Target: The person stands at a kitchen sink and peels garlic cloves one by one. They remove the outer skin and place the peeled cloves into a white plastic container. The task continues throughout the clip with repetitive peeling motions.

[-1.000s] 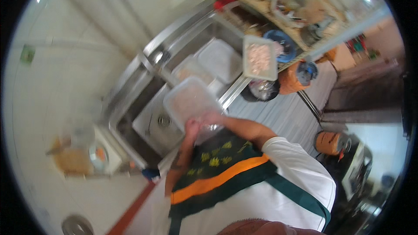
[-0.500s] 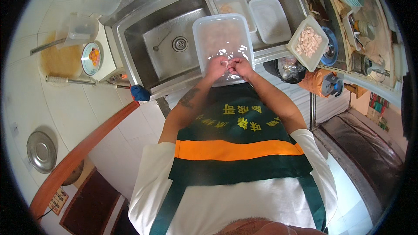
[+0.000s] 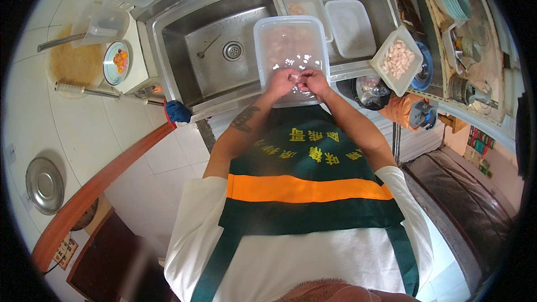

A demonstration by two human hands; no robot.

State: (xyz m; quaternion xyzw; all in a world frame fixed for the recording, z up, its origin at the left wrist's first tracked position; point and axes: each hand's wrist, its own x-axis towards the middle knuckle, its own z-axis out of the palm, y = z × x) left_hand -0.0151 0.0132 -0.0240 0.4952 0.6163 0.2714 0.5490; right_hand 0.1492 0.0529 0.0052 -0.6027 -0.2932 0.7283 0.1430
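In front of me a translucent white plastic tub (image 3: 259, 50) sits across the sink's front edge. It holds water and pale pink pieces under the surface, whose kind I cannot make out. Over its near end, my left hand (image 3: 282, 82) is closed on a small pale pink piece (image 3: 295, 78). My right hand (image 3: 315, 82) meets it there, thumb and fingers pinched at the same piece. To the right, a square white container (image 3: 376, 65) tilts a little and holds many similar pale pink pieces.
The steel double sink (image 3: 190, 45) has a drain and a thin utensil in its left basin. Two white tubs, including an off-white one (image 3: 349, 28), stand in the right basin. A bowl with orange-yellow bits (image 3: 106, 72) stands left; stacked green plates (image 3: 454, 0) are on the right shelf.
The view has shifted slightly, so the surroundings sit a little differently. Both hands stay together over the tub, with the pale piece showing more plainly between the fingers.
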